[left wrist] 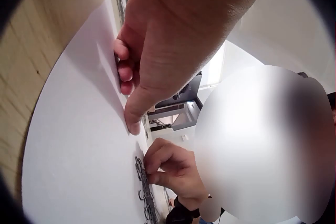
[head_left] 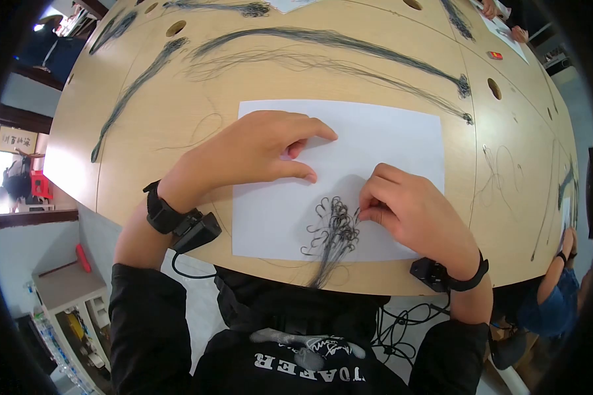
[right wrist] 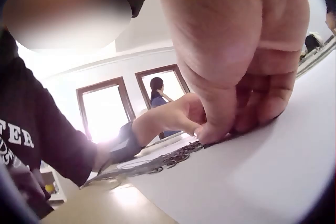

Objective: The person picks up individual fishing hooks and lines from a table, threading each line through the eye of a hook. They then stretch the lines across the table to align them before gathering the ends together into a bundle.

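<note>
A bundle of dark fish hooks [head_left: 335, 227] lies fanned out on a white sheet of paper [head_left: 392, 135], its thin lines [head_left: 323, 266] running over the table's near edge. At the bundle's right side my right hand [head_left: 412, 207] pinches a hook between thumb and forefinger; the fingers mostly hide it. My left hand [head_left: 260, 148] is over the paper's upper left, thumb and forefinger spread apart with nothing between them. In the left wrist view, that hand's thumb [left wrist: 134, 124] is right at the sheet, beyond the hooks [left wrist: 144, 187].
Long hanks of hooked line [head_left: 336, 39] stretch across the far side of the wooden table [head_left: 138, 178], with another hank [head_left: 138, 82] at the left. Loose line [head_left: 497, 171] lies to the right. A small red box [head_left: 495, 56] sits farther back. Other people's hands show at the right edge.
</note>
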Motion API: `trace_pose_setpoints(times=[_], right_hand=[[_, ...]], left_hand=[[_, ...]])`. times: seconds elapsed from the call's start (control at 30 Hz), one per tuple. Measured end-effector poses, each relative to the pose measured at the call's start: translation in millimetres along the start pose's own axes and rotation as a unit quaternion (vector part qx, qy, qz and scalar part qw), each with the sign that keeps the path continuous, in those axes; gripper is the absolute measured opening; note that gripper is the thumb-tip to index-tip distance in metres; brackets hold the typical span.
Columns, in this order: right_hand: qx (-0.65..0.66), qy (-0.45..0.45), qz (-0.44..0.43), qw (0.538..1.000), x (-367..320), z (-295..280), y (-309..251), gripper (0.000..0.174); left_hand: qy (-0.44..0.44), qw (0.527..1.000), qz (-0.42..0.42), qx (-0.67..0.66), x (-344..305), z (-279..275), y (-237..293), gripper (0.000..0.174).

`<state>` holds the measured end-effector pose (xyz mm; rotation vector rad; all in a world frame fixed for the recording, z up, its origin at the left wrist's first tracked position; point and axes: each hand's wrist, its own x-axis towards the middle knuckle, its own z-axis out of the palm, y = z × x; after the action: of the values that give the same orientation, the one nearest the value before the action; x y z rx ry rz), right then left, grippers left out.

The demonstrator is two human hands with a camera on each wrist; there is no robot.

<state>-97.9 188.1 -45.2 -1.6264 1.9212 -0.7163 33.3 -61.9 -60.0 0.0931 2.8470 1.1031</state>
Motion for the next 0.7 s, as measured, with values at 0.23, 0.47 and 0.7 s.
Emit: trace_pose_setpoints(times=[0.23,0.47,0.7], right_hand=[[0.233,-0.072,0.075,0.967,2.3,-19.9,12.3,0.010],[0.428,-0.010,0.093,0.899,3.5,-17.8,8.5,0.010],[0.299,0.125,-0.086,0.942,6.4,-7.1,9.4,0.013]], left_hand=[[0.003,1.000,0.009,0.005,0.2,0.6,-2.0,0.057],[0.028,0.999,0.003,-0.034,-1.6,2.5,10.9,0.040],[-0.081,0.930,-0.023,-0.357,-1.4,15.0,39.1,0.023]])
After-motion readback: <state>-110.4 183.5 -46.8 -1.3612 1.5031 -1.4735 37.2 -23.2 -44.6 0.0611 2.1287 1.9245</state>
